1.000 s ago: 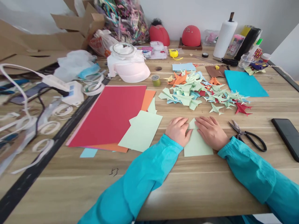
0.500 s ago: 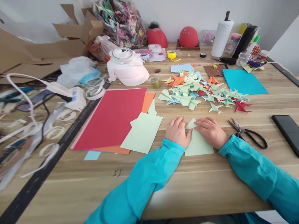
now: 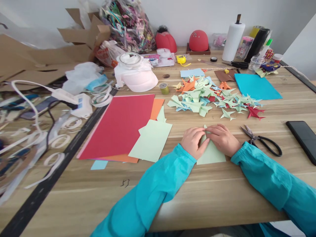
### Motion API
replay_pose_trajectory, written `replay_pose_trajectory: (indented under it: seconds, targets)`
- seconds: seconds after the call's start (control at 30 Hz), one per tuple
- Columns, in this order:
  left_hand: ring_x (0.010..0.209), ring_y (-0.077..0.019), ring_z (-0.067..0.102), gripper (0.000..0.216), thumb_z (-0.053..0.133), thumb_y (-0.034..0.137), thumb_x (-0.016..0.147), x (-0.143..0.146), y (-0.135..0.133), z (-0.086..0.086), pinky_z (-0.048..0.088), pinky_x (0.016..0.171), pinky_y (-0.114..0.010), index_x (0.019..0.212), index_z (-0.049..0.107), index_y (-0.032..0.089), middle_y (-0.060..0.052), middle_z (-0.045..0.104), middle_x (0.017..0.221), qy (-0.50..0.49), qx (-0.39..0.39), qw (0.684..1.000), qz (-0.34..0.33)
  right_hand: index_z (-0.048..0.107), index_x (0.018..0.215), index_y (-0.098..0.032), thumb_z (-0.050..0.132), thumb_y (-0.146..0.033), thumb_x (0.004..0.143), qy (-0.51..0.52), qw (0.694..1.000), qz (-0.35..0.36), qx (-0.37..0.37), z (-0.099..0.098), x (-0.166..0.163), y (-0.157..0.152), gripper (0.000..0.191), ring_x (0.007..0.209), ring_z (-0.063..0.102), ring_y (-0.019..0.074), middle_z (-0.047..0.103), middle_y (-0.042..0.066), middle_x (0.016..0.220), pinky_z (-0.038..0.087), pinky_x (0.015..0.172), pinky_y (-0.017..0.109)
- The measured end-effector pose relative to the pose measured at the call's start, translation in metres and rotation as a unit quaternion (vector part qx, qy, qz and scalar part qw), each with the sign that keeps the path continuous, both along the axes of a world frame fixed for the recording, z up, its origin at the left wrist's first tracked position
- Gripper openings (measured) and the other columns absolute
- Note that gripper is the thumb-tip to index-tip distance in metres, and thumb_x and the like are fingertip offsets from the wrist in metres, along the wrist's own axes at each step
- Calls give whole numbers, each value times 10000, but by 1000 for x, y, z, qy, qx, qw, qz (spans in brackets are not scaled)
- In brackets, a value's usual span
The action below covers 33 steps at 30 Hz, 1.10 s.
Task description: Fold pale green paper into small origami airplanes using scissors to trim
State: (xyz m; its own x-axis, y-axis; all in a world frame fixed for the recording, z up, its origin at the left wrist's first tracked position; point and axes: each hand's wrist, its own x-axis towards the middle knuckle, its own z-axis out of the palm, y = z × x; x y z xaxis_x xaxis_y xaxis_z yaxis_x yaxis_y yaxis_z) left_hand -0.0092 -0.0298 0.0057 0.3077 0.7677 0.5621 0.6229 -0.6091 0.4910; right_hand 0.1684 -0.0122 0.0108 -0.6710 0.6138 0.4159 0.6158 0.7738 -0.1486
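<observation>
A light green paper sheet (image 3: 211, 154) lies on the wooden table (image 3: 197, 191) in front of me, its top folded to a point. My left hand (image 3: 194, 142) presses on its upper left part with fingers curled. My right hand (image 3: 223, 140) rests on its upper right part, fingertips meeting the left hand at the fold. Both arms wear teal sleeves.
A pile of folded paper shapes (image 3: 209, 97) lies beyond my hands. Black scissors (image 3: 263, 144) and a phone (image 3: 302, 140) sit to the right. Red (image 3: 120, 125), orange and green sheets (image 3: 151, 140) lie left. Tape rolls, cables and cardboard crowd the far left.
My left hand has slid rightward onto the fold, closing the gap to the right hand. More of the green sheet's tip is covered now.
</observation>
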Motion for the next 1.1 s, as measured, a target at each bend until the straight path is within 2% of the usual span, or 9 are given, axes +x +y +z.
replay_pose_trajectory:
  seconds: [0.23, 0.37, 0.47, 0.8, 1.1]
  targets:
    - [966, -183, 613, 226, 424, 191, 880, -3, 7, -7, 507, 878, -379, 906, 649, 179, -81, 688, 1000, 12, -8, 999, -30, 638, 1045, -194, 411, -175, 901, -2, 999, -39, -21, 0, 0, 0, 270, 1113, 528, 207, 646, 65, 1137, 385, 958, 404]
    - [985, -198, 609, 237, 444, 194, 869, -4, 9, -10, 510, 888, -405, 955, 665, 187, -80, 686, 1018, 15, 5, 1000, -18, 554, 1205, -172, 414, -242, 895, -48, 994, -89, -29, 2, 0, -2, 347, 1205, 440, 261, 539, 113, 1283, 355, 975, 455]
    - [1022, -215, 594, 249, 445, 207, 869, -3, 7, -10, 505, 903, -421, 981, 666, 179, -90, 677, 1049, 43, 20, 999, -2, 502, 1266, -184, 378, -263, 905, -79, 991, -103, -30, 5, -1, -3, 390, 1229, 405, 280, 500, 117, 1321, 335, 975, 482]
    - [1121, -243, 540, 287, 415, 163, 873, -1, 6, -11, 489, 938, -434, 1037, 649, 140, -123, 640, 1129, 129, 31, 991, -32, 436, 1327, -194, 359, -322, 905, -132, 981, -144, -9, 9, -3, -6, 448, 1255, 350, 343, 433, 118, 1386, 221, 1009, 601]
    - [1081, -246, 560, 290, 412, 163, 871, -1, 7, -13, 507, 909, -424, 1004, 666, 119, -111, 651, 1116, 145, 49, 988, -28, 394, 1358, -280, 357, -344, 908, -144, 976, -163, -30, 10, -4, -6, 456, 1261, 349, 337, 409, 86, 1407, 260, 987, 588]
